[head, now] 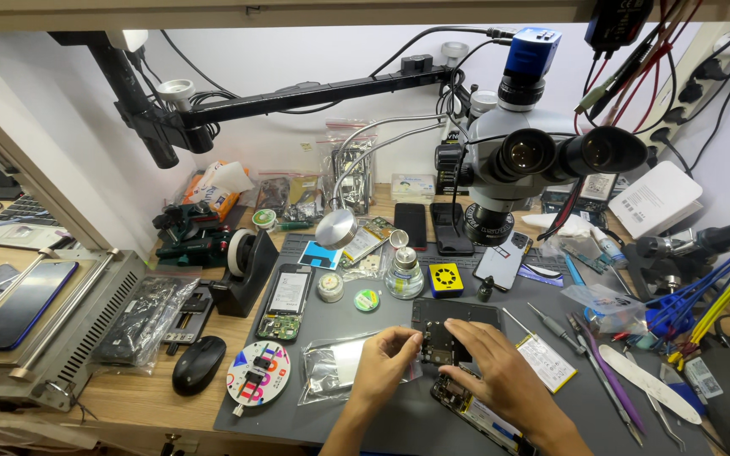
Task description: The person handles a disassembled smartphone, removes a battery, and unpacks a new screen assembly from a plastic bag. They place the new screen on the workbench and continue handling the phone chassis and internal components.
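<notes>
My left hand (382, 365) and my right hand (500, 376) meet over an opened phone (454, 325) lying back-up on the grey work mat (399, 418). The left hand's fingertips pinch at the phone's dark inner cover near its upper left. Fingers of the right hand press on the same cover from the right. Under my right hand lies a second opened phone (471, 414) with its board showing. A clear plastic bag (331, 365) lies just left of my left hand.
A stereo microscope (534, 152) hangs over the mat's far side. Around the mat are a disassembled phone (287, 300), a glass solvent bottle (404, 274), a flat battery (547, 361), tweezers and screwdrivers (601, 363), a mouse (198, 365) and a heating plate holding a phone (23, 304).
</notes>
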